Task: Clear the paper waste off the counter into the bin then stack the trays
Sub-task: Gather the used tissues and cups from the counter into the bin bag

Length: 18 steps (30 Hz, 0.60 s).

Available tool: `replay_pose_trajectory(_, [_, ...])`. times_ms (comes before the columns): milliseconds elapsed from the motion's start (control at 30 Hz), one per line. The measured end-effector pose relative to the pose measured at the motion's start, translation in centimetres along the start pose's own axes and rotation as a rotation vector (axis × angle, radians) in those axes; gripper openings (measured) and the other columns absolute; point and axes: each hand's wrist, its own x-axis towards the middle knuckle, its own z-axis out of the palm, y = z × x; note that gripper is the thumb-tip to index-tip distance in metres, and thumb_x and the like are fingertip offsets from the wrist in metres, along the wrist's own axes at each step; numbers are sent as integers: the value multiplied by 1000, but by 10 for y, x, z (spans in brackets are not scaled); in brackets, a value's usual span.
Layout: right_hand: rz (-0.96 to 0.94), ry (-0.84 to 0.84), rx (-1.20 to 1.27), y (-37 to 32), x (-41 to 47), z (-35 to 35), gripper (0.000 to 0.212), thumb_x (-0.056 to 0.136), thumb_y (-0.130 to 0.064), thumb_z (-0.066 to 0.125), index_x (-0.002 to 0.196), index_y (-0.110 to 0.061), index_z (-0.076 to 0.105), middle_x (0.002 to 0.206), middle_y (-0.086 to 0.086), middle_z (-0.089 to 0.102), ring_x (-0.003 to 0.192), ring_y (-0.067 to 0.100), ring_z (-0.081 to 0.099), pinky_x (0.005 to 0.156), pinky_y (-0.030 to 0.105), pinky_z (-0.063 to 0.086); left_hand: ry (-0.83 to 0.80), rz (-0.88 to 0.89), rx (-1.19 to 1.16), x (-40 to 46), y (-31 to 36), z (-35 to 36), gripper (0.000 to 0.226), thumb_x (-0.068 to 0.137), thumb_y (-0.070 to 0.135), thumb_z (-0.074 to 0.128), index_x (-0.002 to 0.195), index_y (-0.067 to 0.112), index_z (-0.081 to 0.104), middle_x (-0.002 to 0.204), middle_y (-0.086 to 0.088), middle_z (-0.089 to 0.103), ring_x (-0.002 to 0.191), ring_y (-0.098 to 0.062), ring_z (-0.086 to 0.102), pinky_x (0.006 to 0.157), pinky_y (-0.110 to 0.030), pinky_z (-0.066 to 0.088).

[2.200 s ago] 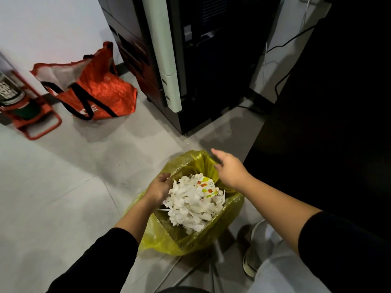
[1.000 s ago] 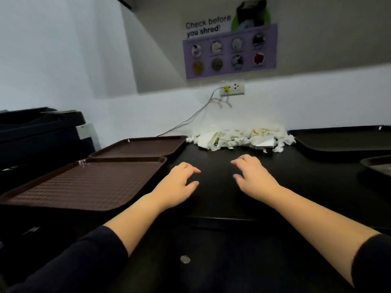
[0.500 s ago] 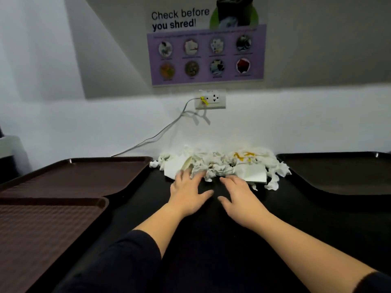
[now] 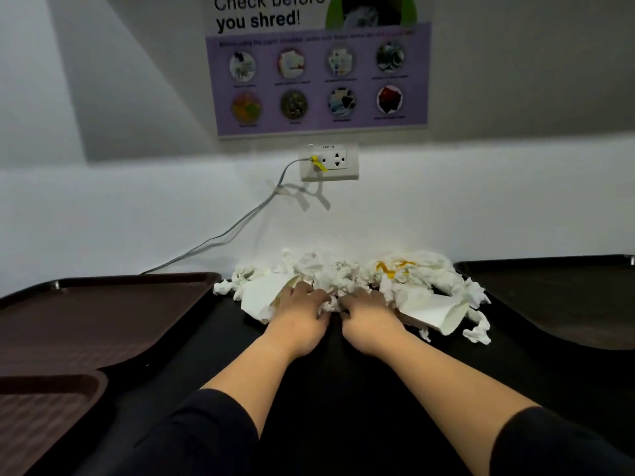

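A heap of crumpled white paper waste, some stained yellow, lies on the black counter against the back wall. My left hand and my right hand rest side by side on the heap's near edge, fingers curled into the paper. Two brown trays lie on the left, one further back and one at the near corner. A dark tray sits on the right. The bin is out of view.
A wall socket with a grey cable taped to the wall sits above the heap. A purple "Check before you shred!" poster hangs higher up. Bare black counter lies between the trays, under my forearms.
I turned from the yellow-bagged bin on the floor to the counter. Both hands moved forward across the counter and now dig into the paper heap.
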Motion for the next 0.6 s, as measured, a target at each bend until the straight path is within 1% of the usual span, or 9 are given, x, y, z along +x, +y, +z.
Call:
replay_pose_trajectory(33, [-10,37,-9,-1,-3,-2,32,87,-11,39,116,-12,52,124,13,45,119,35,37,87,36,38,9,3,-34,-2,0,-1,36,92,24,46,128,24,51,132,-7,42,124,-27,31,104,-32,28])
replay_pose_trajectory(67, [-32,75,-7,-1,-7,-3,28,86,-6,40,109,-10,55,117,13,49,112,34,41,78,33,38,19,5,-77,-5,0,-2,35,92,20,47,125,22,53,129,-7,42,123,-26,32,103,-31,30])
replay_pose_trajectory(133, [-87,125,14,0,-15,-4,30,83,-1,41,106,-9,60,110,12,52,106,32,45,72,32,40,35,-2,-170,-12,0,-4,32,90,12,49,120,16,58,123,-7,44,119,-23,37,101,-27,33])
replay_pose_trajectory(233, [-132,147,79,3,-26,-6,31,81,3,44,104,-9,61,106,11,56,102,31,49,79,37,48,51,-13,-285,-25,0,-10,29,89,5,52,116,8,61,117,-4,45,111,-20,48,94,-16,33])
replay_pose_trajectory(300, [-148,154,97,5,-37,-8,30,81,4,46,104,-10,60,107,7,56,102,28,48,83,39,47,67,-6,-312,-36,3,-15,29,89,5,53,117,7,61,113,0,43,109,-17,50,92,-12,30])
replay_pose_trajectory(367, [-193,183,108,5,-50,-11,35,82,6,46,108,-12,60,111,3,55,106,26,47,88,38,44,97,-1,-342,-50,6,-23,30,90,4,52,118,7,61,111,4,41,106,-11,47,89,-7,27])
replay_pose_trajectory(400, [-220,201,118,4,-57,-13,40,81,9,46,112,-12,60,114,2,55,108,25,46,92,36,42,116,2,-359,-58,8,-28,31,90,3,52,119,7,61,110,5,41,103,-8,46,87,-4,26])
replay_pose_trajectory(500, [-270,231,204,1,-82,-20,54,81,14,46,126,-14,55,126,-2,51,116,20,42,99,22,33,190,3,-425,-86,16,-44,31,89,4,53,117,12,62,110,6,44,97,2,46,83,2,29])
replay_pose_trajectory(600, [-280,273,366,-7,-107,-33,51,84,14,49,129,-11,53,127,0,52,121,16,43,99,12,26,268,12,-472,-117,26,-62,29,88,5,55,113,17,64,112,8,45,95,8,47,81,1,32])
